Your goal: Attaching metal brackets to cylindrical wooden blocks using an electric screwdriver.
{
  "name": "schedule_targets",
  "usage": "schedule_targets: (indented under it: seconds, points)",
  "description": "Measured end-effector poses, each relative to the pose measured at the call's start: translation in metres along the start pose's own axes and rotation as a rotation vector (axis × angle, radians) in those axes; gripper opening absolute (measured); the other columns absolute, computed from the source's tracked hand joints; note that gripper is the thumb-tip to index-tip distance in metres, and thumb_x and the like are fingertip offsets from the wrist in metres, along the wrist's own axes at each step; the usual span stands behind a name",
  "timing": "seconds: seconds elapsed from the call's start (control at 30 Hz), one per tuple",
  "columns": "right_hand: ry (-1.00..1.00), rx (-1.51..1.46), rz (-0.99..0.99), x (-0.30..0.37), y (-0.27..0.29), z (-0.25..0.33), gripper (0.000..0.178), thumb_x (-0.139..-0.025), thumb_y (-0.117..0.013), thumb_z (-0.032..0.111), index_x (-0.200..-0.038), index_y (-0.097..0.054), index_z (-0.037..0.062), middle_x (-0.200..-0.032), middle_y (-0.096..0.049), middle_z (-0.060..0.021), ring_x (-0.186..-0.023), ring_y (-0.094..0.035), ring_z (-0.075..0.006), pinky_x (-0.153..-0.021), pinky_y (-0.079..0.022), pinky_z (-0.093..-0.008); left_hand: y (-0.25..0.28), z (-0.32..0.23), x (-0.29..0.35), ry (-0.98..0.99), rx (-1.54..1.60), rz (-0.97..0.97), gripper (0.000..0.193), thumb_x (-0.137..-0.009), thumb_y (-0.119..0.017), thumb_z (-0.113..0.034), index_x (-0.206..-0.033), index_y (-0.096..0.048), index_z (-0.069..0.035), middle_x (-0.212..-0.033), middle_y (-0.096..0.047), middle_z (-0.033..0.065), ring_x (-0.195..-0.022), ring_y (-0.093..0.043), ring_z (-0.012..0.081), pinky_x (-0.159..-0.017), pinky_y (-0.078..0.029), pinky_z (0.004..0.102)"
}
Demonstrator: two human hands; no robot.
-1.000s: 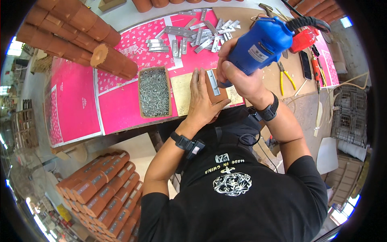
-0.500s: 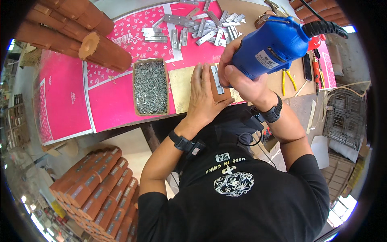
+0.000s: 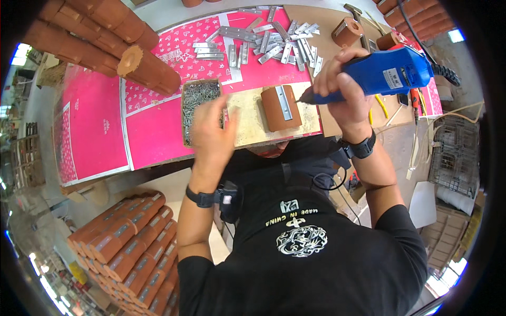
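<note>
My right hand (image 3: 349,97) is clamped on the driver (image 3: 392,73); the block (image 3: 273,113) lies left of it. My left hand (image 3: 213,134), blurred, overlaps the screws (image 3: 199,95); its closure I cannot tell.

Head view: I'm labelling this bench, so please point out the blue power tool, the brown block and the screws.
Blue power tool (image 3: 373,75): head view, on its casing.
Brown block (image 3: 273,109): head view, on its upper face.
Screws (image 3: 201,97): head view, on the heap's uncovered part.

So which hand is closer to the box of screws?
Left: the left hand covers part of the box of screws; the right hand is to its right, holding the blue tool.
</note>
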State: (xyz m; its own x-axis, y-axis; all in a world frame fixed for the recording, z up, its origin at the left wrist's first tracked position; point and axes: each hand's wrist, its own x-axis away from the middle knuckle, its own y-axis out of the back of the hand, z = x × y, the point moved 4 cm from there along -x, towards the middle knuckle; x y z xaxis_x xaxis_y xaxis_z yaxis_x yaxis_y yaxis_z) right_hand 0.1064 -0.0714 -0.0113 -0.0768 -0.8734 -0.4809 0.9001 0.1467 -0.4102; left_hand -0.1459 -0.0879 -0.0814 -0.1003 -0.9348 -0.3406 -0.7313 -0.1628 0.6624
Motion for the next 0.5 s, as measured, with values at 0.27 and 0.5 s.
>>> schedule_targets:
  seconds: [0.27, 0.5]
  points:
    - [-0.185, 0.302, -0.164, 0.020, 0.042, -0.024, 0.025, -0.084, -0.062, -0.001, -0.108, -0.055, -0.0011, -0.079, -0.058, -0.0050, -0.059, -0.060, -0.0125, -0.056, -0.048, -0.0270, 0.005, 0.039, -0.014, 0.013, -0.409, 0.227, 0.017, -0.082, -0.073, -0.013, -0.094, -0.072, -0.002, -0.095, -0.065, 0.0169, -0.093, -0.062, 0.0357, -0.081, -0.050, 0.0447]
    - [-0.263, 0.322, -0.247, 0.035, 0.057, -0.032, 0.024, -0.083, -0.067, 0.000, -0.105, -0.060, -0.0024, -0.080, -0.059, -0.0038, -0.060, -0.060, -0.0107, -0.055, -0.048, -0.0250, 0.003, 0.034, -0.012, -0.046, -0.404, 0.182, 0.011, -0.082, -0.068, -0.010, -0.088, -0.071, -0.002, -0.089, -0.064, 0.0163, -0.091, -0.061, 0.0366, -0.080, -0.050, 0.0453]
